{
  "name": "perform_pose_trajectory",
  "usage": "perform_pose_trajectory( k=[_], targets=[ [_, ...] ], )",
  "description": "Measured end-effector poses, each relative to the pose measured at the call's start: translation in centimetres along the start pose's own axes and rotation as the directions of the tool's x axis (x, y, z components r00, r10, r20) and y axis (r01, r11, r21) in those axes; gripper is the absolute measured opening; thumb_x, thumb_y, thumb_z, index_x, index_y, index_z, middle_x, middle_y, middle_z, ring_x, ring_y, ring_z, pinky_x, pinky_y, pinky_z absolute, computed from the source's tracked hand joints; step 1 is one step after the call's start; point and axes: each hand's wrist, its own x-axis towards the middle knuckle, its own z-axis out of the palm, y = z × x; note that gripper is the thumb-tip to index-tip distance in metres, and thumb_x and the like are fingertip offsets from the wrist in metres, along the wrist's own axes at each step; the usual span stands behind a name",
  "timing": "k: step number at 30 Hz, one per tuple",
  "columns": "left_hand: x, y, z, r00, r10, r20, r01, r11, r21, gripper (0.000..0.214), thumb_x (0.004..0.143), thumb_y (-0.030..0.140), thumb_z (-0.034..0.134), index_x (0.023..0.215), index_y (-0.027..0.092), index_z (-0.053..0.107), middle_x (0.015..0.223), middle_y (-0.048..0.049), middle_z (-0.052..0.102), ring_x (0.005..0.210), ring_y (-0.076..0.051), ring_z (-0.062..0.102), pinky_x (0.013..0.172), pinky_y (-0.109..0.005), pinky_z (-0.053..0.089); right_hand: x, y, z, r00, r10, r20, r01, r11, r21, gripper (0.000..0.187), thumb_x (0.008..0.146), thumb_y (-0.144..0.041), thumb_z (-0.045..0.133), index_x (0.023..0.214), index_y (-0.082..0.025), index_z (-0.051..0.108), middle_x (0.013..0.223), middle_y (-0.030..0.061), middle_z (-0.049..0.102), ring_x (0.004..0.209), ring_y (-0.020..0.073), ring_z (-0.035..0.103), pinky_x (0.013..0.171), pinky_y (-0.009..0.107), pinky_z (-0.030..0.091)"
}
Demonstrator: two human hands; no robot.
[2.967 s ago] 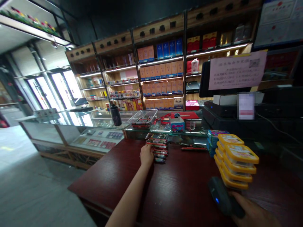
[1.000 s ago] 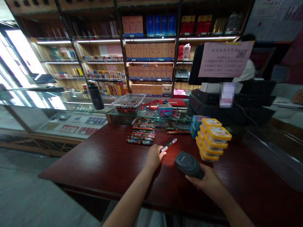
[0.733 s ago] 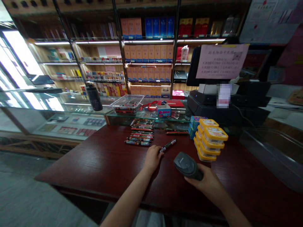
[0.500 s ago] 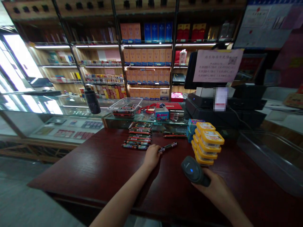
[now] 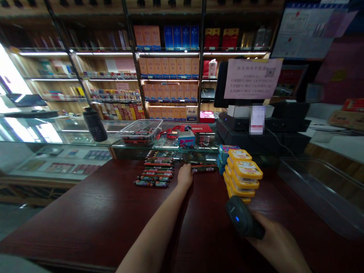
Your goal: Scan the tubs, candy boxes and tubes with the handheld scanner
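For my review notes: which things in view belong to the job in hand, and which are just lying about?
Likely in use, judging by the hands:
scanner, held in the right hand
pen-like stick at the left hand
row of similar sticks nearby

Seemingly just lying about:
dark bottle
yellow-lidded tubs
clear bin
blue-and-pink box

Left grip [image 5: 185, 176] bare, slim tapering forearm [image 5: 159, 222] bare too; right grip [image 5: 271, 233] bare, wrist [image 5: 291, 256] uncovered.
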Motion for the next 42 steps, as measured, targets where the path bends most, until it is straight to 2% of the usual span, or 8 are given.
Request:
perform_pose_trajectory(
  k=[10,16,19,22,25,27,33,42],
  targets=[
    [-2.9,-2.6,-1.2,0.981,0.177,-0.079,-0.181,0.983,-0.042,0.015,0.083,0.016,0.052,0.095,0.019,0.059,0.101,-0.0063,0.057,0.1,-0.02,0.052,0.089,-0.031,0.041,0.6,-0.7,0.8,1.0,-0.019,0.018,0.02,1.0,-0.015,0.022,0.078,-0.039,0.053,0.098,-0.032,0.062,0.089,-0.0017,0.073,0.081,0.0213,0.068,0.063,0.027,0.043],
    [-6.1,-6.2,-4.2,0.944,0.298,-0.143,-0.306,0.951,-0.039,0.02,0.087,0.019,0.044,0.098,0.021,0.061,0.104,-0.006,0.058,0.101,-0.019,0.051,0.09,-0.032,0.04,0.6,-1.6,1.6,0.998,-0.067,-0.018,0.067,0.998,-0.019,0.02,0.079,-0.036,0.053,0.095,-0.032,0.063,0.087,-0.0014,0.073,0.08,0.0215,0.068,0.064,0.028,0.043],
    [-7.7,-9.1,-6.4,0.947,0.256,-0.192,-0.262,0.965,-0.004,0.023,0.088,0.018,0.042,0.098,0.021,0.062,0.105,-0.0069,0.058,0.101,-0.02,0.051,0.091,-0.033,0.04,0.5,-1.6,1.9,0.996,-0.083,-0.01,0.082,0.996,-0.044,0.023,0.08,-0.038,0.051,0.099,-0.032,0.062,0.088,-0.0002,0.074,0.079,0.0219,0.068,0.062,0.028,0.043],
    [-9.2,-12.5,-8.2,0.964,0.142,-0.224,-0.131,0.989,0.064,0.025,0.086,0.014,0.042,0.098,0.02,0.063,0.105,-0.0069,0.06,0.1,-0.021,0.051,0.09,-0.034,0.039,0.3,-1.6,2.1,0.995,-0.099,-0.012,0.099,0.994,-0.056,0.024,0.08,-0.039,0.051,0.099,-0.031,0.063,0.09,0.0002,0.074,0.081,0.0218,0.069,0.062,0.027,0.043],
    [-10.3,-15.4,-9.2,0.973,-0.01,-0.232,0.037,0.993,0.109,0.031,0.084,0.01,0.04,0.104,0.02,0.062,0.104,-0.0074,0.061,0.1,-0.021,0.051,0.092,-0.034,0.038,0.0,-1.8,2.4,0.995,-0.093,-0.035,0.091,0.994,-0.061,0.024,0.08,-0.04,0.05,0.098,-0.031,0.063,0.091,0.001,0.074,0.084,0.0231,0.068,0.064,0.029,0.044],
    [-10.7,-16.6,-9.4,0.978,-0.063,-0.198,0.086,0.991,0.106,0.033,0.085,0.01,0.038,0.108,0.02,0.06,0.108,-0.0079,0.06,0.103,-0.02,0.05,0.094,-0.033,0.037,-0.1,-2.0,2.7,0.996,-0.082,-0.042,0.079,0.995,-0.058,0.025,0.08,-0.042,0.05,0.098,-0.031,0.063,0.091,0.0019,0.073,0.084,0.0246,0.068,0.065,0.031,0.044],
    [-11.3,-17.6,-9.4,0.989,-0.097,-0.115,0.111,0.986,0.125,0.035,0.088,0.019,0.04,0.118,0.023,0.058,0.104,-0.0085,0.053,0.1,-0.021,0.047,0.092,-0.034,0.038,-0.1,-2.0,2.8,0.995,-0.085,-0.048,0.085,0.996,-0.005,0.027,0.079,-0.046,0.051,0.096,-0.03,0.064,0.089,0.0022,0.073,0.082,0.0242,0.068,0.067,0.031,0.044],
    [-11.5,-18.3,-10.7,0.998,-0.039,0.049,0.033,0.994,0.101,0.029,0.079,0.006,0.048,0.101,0.02,0.06,0.104,-0.0071,0.06,0.102,-0.02,0.052,0.093,-0.031,0.038,-0.5,-1.9,2.5,0.996,-0.066,-0.056,0.067,0.998,0.007,0.026,0.077,-0.045,0.052,0.093,-0.03,0.065,0.081,0.0013,0.073,0.078,0.0245,0.068,0.064,0.03,0.044]
  ],
)
